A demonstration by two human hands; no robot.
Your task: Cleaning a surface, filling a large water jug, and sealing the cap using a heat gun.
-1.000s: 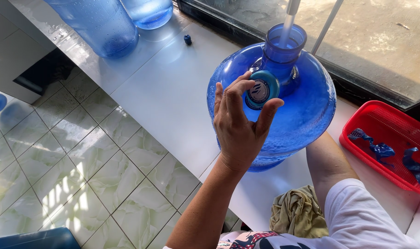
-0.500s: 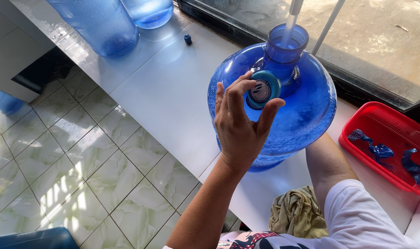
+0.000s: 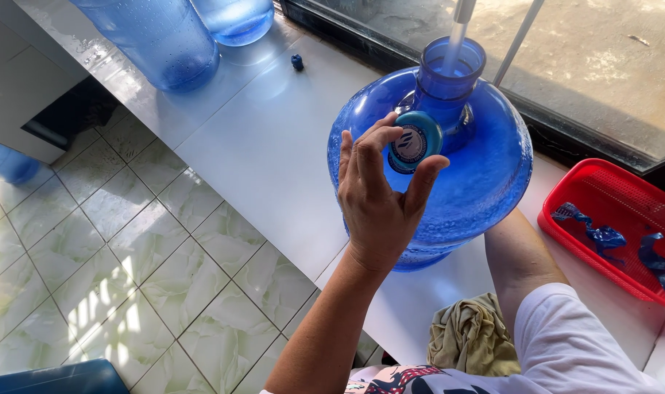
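A large round blue water jug [image 3: 485,175] stands on the white tiled counter [image 3: 259,138], with a pale tube [image 3: 460,22] running down into its open neck. My left hand [image 3: 380,204] is raised in front of the jug's shoulder and grips a teal-blue bottle cap [image 3: 414,140] between thumb and fingers, just left of the neck. My right forearm [image 3: 518,255] reaches along the jug's lower right side. The right hand itself is hidden behind the jug.
A red plastic basket [image 3: 609,197] holding blue plastic scraps [image 3: 602,235] sits to the right. A crumpled cloth [image 3: 471,335] lies at the counter's near edge. Two more blue jugs [image 3: 157,36] and a small blue cap [image 3: 297,62] stand farther along. Tiled floor [image 3: 128,255] lies left.
My left hand keeps the cap in nearly the same spot beside the jug's neck. The jug and my right arm have not visibly moved.
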